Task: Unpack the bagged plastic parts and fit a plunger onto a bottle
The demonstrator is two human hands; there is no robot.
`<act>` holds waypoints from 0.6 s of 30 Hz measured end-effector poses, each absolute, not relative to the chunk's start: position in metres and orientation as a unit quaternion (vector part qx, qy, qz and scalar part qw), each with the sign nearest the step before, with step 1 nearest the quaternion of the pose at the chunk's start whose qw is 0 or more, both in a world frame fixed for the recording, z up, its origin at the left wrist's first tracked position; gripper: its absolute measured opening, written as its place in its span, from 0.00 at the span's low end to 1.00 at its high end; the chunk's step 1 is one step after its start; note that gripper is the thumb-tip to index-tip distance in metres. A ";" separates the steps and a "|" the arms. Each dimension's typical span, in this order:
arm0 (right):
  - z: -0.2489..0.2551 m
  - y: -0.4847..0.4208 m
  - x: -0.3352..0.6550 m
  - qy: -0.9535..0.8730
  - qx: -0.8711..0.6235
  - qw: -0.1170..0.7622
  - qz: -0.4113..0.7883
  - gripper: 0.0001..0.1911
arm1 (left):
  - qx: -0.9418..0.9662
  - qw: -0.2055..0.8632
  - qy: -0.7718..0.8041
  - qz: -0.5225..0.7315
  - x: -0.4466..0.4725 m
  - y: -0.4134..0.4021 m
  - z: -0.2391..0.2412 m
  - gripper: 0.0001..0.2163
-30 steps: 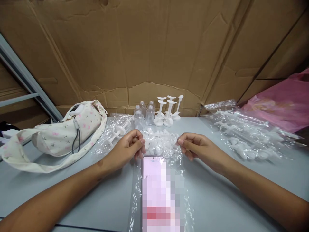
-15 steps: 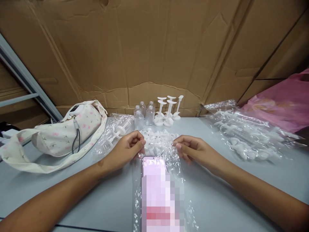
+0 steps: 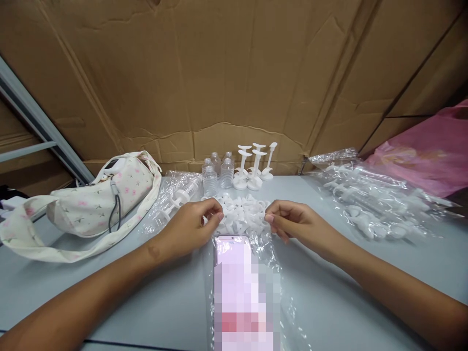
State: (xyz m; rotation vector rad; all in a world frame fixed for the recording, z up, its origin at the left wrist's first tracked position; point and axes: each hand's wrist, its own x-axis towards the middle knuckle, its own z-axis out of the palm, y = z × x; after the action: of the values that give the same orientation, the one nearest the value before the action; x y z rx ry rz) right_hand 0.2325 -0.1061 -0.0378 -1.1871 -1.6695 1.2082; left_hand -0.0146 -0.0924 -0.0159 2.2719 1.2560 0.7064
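My left hand [image 3: 200, 219] is closed in a pinch at the left edge of a clear plastic bag [image 3: 268, 251]. My right hand [image 3: 290, 219] pinches the bag's opposite edge, thumb against forefinger. Between the hands lies a heap of small white plastic parts [image 3: 243, 212]; whether some are inside the bag I cannot tell. A phone [image 3: 234, 248] with a lit pinkish screen rests on the bag, closer to me, its lower part blurred out.
Beyond the heap stand several clear ribbed bottles [image 3: 227, 171] and several white plastic stands [image 3: 255, 181]. Bagged white parts lie left [image 3: 179, 195] and right [image 3: 369, 195]. A floral shoulder bag [image 3: 98, 204] sits far left, a pink plastic bag [image 3: 424, 146] far right. Cardboard [image 3: 219, 73] walls the back.
Both hands have shifted very slightly to the right. The plastic between them has dropped or flattened, so the white heap shows more plainly.
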 end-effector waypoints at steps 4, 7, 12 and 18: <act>-0.035 -0.114 0.222 -0.685 -0.445 0.342 0.465 0.13 | 0.884 0.102 0.401 0.216 -0.008 -0.100 -0.003 0.10; -0.033 -0.121 0.216 -0.704 -0.425 0.328 0.465 0.13 | 0.900 0.142 0.375 0.170 0.004 -0.109 0.007 0.10; -0.034 -0.128 0.216 -0.698 -0.411 0.331 0.485 0.13 | 0.903 0.199 0.361 0.122 0.024 -0.113 0.011 0.10; -0.034 -0.127 0.219 -0.666 -0.397 0.369 0.512 0.12 | 0.904 0.192 0.353 0.147 0.032 -0.109 0.009 0.10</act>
State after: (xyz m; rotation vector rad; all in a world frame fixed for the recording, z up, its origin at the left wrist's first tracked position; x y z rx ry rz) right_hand 0.2191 -0.1270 -0.0338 -1.0203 -1.7098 1.3155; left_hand 0.0320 -0.1090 0.0086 2.5383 0.9900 0.4127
